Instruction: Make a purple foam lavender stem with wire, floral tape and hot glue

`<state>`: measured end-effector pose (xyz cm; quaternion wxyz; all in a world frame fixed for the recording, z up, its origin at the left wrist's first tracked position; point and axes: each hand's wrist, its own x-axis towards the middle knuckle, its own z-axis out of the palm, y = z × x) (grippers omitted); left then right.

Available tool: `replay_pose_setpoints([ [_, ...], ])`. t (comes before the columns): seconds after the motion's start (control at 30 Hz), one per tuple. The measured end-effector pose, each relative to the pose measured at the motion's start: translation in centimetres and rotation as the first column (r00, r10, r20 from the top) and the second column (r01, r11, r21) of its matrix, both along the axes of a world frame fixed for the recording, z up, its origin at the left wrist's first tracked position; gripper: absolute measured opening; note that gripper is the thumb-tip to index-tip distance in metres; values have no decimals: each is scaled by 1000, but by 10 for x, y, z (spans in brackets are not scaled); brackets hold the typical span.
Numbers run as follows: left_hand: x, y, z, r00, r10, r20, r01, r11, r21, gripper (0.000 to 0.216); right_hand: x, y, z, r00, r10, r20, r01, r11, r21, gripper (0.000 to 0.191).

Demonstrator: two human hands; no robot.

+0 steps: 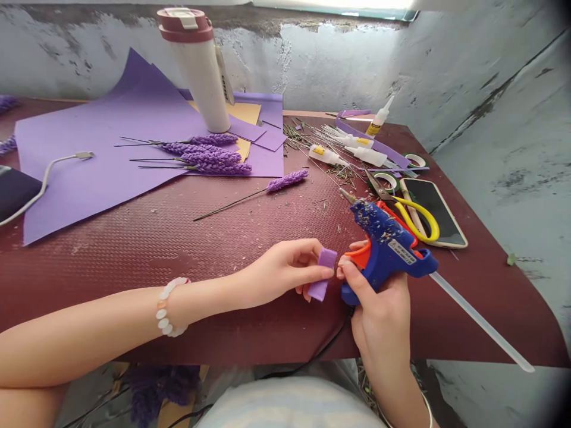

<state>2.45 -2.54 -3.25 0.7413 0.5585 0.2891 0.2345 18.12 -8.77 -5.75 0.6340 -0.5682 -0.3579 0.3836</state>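
My left hand (285, 267) pinches a small folded purple strip (327, 258) between thumb and fingers, above the table's front part. Close on its right, my right hand (383, 309) is closed round the handle of a blue hot glue gun (379, 232) with an orange trigger. The gun's nozzle points away to the upper left, and bits of debris cling to its barrel. A clear glue stick (482, 321) sticks out of its back end. Farther off lies a single purple lavender stem (288, 180), with several more lavender stems (209, 157) bunched on purple sheets (89, 154).
A white tumbler (198, 77) stands at the back. Small glue bottles (328, 156), wires and trimmings lie at the back right. Yellow-handled scissors (417, 217) rest by a phone (435, 211) and green tape rolls (386, 181). A white cable (49, 172) lies at left.
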Motion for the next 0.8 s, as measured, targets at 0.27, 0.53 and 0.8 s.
replay_pose_setpoints([
  [0.27, -5, 10, -4, 976, 215, 33, -208, 967, -147, 21, 15, -6, 24, 989, 143, 37, -143, 990, -1, 7],
  [0.53, -3, 8, -4, 978, 209, 5, -205, 967, -154, 24, 25, -7, 20, 985, 165, 54, -161, 984, -83, 13],
  [0.8, -2, 9, -4, 980, 194, -36, -197, 971, -133, 24, 23, -7, 20, 983, 169, 66, -160, 979, -127, 16],
])
